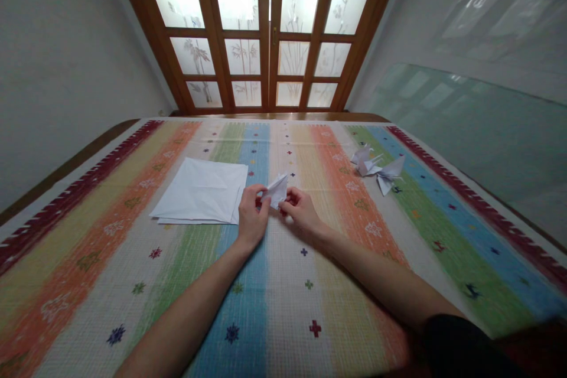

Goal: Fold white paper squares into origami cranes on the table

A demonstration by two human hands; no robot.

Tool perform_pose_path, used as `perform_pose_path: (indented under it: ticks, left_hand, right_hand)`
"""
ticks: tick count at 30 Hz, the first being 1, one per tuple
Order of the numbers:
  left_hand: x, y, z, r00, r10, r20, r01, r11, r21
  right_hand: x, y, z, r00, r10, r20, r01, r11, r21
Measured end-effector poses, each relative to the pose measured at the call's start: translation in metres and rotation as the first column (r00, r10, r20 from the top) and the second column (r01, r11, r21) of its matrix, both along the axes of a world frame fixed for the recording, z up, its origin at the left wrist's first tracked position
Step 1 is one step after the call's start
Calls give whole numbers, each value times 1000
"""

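Note:
A small folded piece of white paper (pixel 277 190) is held up between my two hands, just above the middle of the table. My left hand (pixel 254 215) pinches its left side between thumb and fingers. At its lower right corner, my right hand (pixel 302 209) grips it with thumb and fingertips. The paper has pointed, layered folds; its finer creases are too small to make out. Left of my left hand lies a stack of flat white paper sheets (pixel 201 192). Finished-looking white paper cranes (pixel 390 174) sit together on the right side of the table.
A striped, patterned tablecloth (pixel 230 333) covers the table, whose wooden edge (pixel 110 130) shows at the far left. Beyond the far end stand wooden doors with frosted panes (pixel 241 56). A glass panel (pixel 465 130) leans along the right wall.

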State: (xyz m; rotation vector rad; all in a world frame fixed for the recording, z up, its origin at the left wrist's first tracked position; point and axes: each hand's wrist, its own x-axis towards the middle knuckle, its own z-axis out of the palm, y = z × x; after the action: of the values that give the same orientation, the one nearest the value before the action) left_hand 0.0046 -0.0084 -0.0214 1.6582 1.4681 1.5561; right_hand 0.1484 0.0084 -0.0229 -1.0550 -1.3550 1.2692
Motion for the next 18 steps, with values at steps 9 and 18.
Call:
perform_pose_path:
  ticks: [9,18]
  left_hand:
    - [-1,-1,-2,952,-283,115,296,947,-123]
    - [1,2,-1,963,-193,187,212,973,-89]
  right_hand:
    - [1,-3,-1,995,-15,-94,19,999,45]
    - [5,0,-4,991,44,-124,-39,998,47]
